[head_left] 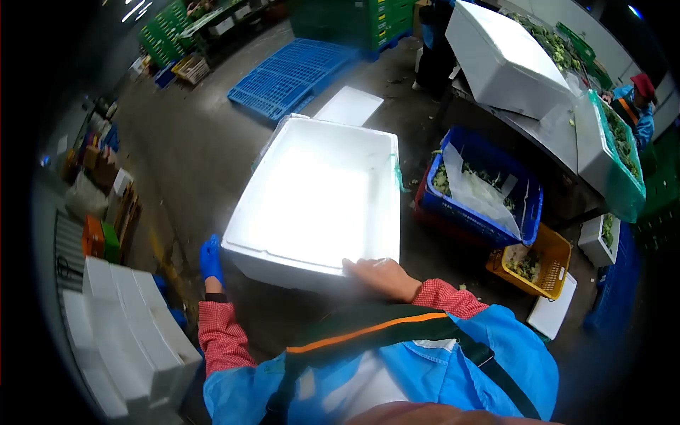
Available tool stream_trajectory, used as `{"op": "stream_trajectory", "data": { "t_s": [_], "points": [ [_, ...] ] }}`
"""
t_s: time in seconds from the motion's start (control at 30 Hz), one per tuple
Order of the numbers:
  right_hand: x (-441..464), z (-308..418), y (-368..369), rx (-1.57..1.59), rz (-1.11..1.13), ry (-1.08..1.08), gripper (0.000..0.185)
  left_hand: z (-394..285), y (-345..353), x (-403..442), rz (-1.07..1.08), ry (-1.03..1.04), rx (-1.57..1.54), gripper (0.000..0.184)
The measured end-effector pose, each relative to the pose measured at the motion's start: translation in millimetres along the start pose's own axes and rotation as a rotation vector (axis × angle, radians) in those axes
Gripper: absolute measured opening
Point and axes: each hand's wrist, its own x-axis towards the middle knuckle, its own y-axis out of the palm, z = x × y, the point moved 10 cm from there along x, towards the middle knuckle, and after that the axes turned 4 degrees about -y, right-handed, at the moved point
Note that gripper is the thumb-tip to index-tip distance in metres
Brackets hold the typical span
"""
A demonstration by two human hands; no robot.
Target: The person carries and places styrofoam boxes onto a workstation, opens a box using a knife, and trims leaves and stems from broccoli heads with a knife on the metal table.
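A large white polystyrene box (pixel 312 191) stands in front of me with its inside facing up; I see nothing in it. My right hand (pixel 386 278), bare, is closed over the near rim of this box toward its right corner, fingers on the inner side. To the left of the box is my left hand (pixel 211 261) in a blue glove, apart from the near left corner. How its fingers are held does not show clearly. A white lid or panel (pixel 350 106) lies behind the box's far edge.
Blue pallets (pixel 294 74) lie ahead. At right are a blue crate (pixel 489 219) with leaves and plastic sheet, a yellow crate (pixel 556 265), and a table (pixel 552 138) bearing white boxes. A co-worker (pixel 634 110) stands beyond. Stacked white boxes (pixel 131 326) are at left.
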Motion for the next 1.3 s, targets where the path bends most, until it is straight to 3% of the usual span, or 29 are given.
{"op": "stream_trajectory", "data": {
  "t_s": [0.1, 0.13, 0.23, 0.27, 0.37, 0.53, 0.63, 0.73, 0.77, 0.83, 0.87, 0.9, 1.0, 1.17, 1.3],
  "points": [
    [37.7, -58.7, -16.4, 0.004, -0.077, -0.054, 0.063, -59.3, 95.0, 70.6, 0.267, 0.159, -0.047, 0.038],
    [53.0, -79.3, -30.0, 0.015, -0.108, -0.083, 0.062, -74.2, 128.0, 86.9, 0.386, -0.027, -0.027, 0.045],
    [114.2, -157.4, -58.4, 0.035, -0.082, -0.068, 0.064, -98.6, 179.2, 166.7, 0.398, -0.078, 0.432, 0.054],
    [129.7, -175.6, -67.6, 0.028, -0.061, -0.076, 0.065, -92.4, 196.2, 195.9, 0.517, -0.177, 0.469, 0.058],
    [169.6, -218.9, -109.6, 0.065, -0.035, -0.086, 0.062, -111.5, 240.1, 259.4, 0.646, -0.234, 0.289, 0.055],
    [219.5, -303.5, -152.8, -0.001, 0.001, -0.014, 0.055, -101.9, 317.7, 363.9, 0.614, -0.176, 0.283, 0.048],
    [244.5, -381.7, -179.2, -0.066, -0.122, 0.063, 0.047, -129.9, 381.0, 415.3, 0.62, -0.192, 0.247, 0.049],
    [268.9, -440.7, -256.2, -0.175, -0.485, 0.066, 0.042, -162.7, 470.8, 488.3, 0.639, -0.146, 0.202, 0.051],
    [277.3, -471.5, -271.7, -0.191, -0.492, 0.154, 0.041, -166.4, 501.1, 513.5, 0.631, -0.133, 0.165, 0.052],
    [290.0, -523.9, -304.6, -0.241, -0.529, 0.332, 0.039, -161.6, 552.8, 587.3, 0.491, 0.094, 0.338, 0.058],
    [292.8, -561.2, -319.3, -0.215, -0.525, 0.425, 0.04, -183.6, 585.6, 604.9, 0.489, 0.022, 0.502, 0.068],
    [292.8, -599.8, -326.8, -0.158, -0.493, 0.558, 0.038, -183.0, 618.2, 643.7, 0.354, 0.182, 0.351, 0.056],
    [260.1, -696.3, -324.6, -0.165, -0.445, 0.844, 0.037, -289.0, 702.5, 673.4, 0.41, 0.17, 0.307, 0.061],
    [167.6, -793.5, -262.8, -0.143, -0.393, 1.251, 0.031, -421.6, 836.4, 736.8, 0.487, 0.233, 0.258, 0.056],
    [105.4, -860.4, -171.5, 0.327, -0.456, 1.586, 0.029, -487.6, 939.9, 782.0, 0.429, 0.249, 0.29, 0.055]
  ]
}}
